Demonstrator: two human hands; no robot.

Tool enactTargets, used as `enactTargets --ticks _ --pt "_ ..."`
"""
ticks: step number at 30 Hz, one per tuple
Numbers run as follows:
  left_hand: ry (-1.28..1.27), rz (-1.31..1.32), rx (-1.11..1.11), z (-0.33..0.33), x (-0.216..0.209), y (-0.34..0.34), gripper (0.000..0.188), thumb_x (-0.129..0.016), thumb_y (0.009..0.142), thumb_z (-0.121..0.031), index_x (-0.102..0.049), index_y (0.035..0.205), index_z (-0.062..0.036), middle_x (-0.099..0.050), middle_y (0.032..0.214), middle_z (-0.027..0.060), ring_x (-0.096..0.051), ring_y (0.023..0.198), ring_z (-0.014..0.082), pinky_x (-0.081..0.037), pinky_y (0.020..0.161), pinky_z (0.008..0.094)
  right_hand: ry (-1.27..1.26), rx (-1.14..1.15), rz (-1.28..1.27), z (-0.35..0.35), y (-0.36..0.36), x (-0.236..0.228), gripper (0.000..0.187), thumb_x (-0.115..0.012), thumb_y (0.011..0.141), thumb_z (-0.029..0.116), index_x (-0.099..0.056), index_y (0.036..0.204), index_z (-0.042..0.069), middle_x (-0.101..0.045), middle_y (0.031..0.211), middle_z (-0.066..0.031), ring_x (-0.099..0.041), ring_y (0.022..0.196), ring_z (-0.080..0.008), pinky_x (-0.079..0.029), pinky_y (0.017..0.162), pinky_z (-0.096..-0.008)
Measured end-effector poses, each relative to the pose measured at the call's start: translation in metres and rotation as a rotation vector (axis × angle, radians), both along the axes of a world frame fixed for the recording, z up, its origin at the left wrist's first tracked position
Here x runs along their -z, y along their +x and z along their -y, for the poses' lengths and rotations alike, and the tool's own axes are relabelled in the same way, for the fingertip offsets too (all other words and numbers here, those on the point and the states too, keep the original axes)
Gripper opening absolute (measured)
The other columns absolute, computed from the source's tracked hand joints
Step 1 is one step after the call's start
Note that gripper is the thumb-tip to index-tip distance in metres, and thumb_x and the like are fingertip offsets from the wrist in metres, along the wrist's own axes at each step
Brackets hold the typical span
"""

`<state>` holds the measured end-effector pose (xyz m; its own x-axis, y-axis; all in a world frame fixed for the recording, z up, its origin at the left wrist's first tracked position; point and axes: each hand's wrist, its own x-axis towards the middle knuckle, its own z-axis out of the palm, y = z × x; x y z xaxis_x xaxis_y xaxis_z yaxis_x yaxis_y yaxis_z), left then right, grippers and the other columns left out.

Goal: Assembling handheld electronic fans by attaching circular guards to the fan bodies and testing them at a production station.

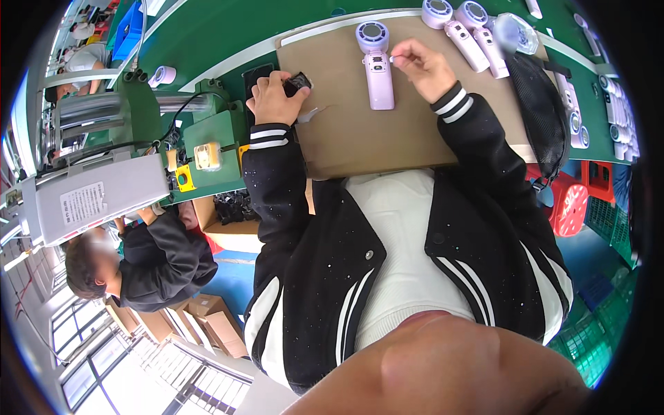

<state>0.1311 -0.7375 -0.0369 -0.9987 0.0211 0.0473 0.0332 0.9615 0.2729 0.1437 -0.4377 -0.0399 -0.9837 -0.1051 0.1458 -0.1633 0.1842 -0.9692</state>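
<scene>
Green tabletop (228, 34) spans the workspace, bearing one brown mat (415, 145) directly before a person in a black-and-white jacket (484, 221). On that mat, between two hands, one lilac handheld fan (378, 76) lies with its round head pointing away from the person. The right hand (425, 69) pinches one small pale piece (392, 60) between thumb and fingertips, just beside the fan's side. The left hand (272, 100) curls around one small glossy black item (297, 83) at the mat's left edge; its exact kind cannot be told. One thin pale slip (310, 115) lies near that hand. Farther right, two more lilac fans (467, 47) lie side by side near one clear plastic package (527, 34), with one black mesh bag (539, 104) at the mat's right edge. Beyond the bag, further fans (619, 117) cluster, too crowded to count surely. Below them stands one red plastic stool (570, 211). To the left, one cardboard box (225, 229) holds black parts (238, 207). Past it, one co-worker (166, 256) in dark clothing sits beside a grey machine housing (100, 194). One blue bin (128, 31) stands farther off.
</scene>
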Motion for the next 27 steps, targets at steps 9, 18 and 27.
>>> enactTargets --ticks 9,18,27 --pt "0.429 -0.079 0.012 -0.009 -0.028 0.005 0.049 -0.074 0.074 -0.028 -0.053 0.114 -0.0094 -0.055 0.101 0.0096 -0.052 0.087 0.0225 -0.041 0.079 0.0335 0.474 0.227 -0.423 0.044 0.004 0.018 0.011 -0.057 0.085 0.001 -0.06 0.091 0.01 -0.049 0.091 -0.0028 -0.044 0.077 -0.0152 -0.041 0.071 -0.0246" --pt "0.92 0.016 0.335 -0.082 -0.01 0.004 0.044 -0.065 0.08 -0.005 -0.046 0.119 -0.0031 -0.051 0.104 0.0134 -0.05 0.076 0.0177 -0.047 0.068 0.0271 0.177 0.246 -0.2 0.041 0.0 0.022 0.011 -0.06 0.081 0.003 -0.06 0.088 0.012 -0.046 0.093 -0.0039 -0.045 0.088 -0.0183 -0.041 0.075 -0.0266" --pt "0.871 -0.099 0.598 -0.119 -0.014 0.008 0.049 -0.053 0.076 0.005 -0.044 0.123 -0.0026 -0.045 0.114 0.0165 -0.047 0.096 0.0283 -0.044 0.084 0.0342 -0.24 -0.038 0.036 0.023 -0.001 0.007 0.004 -0.063 0.083 0.006 -0.059 0.085 0.004 -0.056 0.076 0.0007 -0.046 0.063 -0.0095 -0.042 0.062 -0.0225"
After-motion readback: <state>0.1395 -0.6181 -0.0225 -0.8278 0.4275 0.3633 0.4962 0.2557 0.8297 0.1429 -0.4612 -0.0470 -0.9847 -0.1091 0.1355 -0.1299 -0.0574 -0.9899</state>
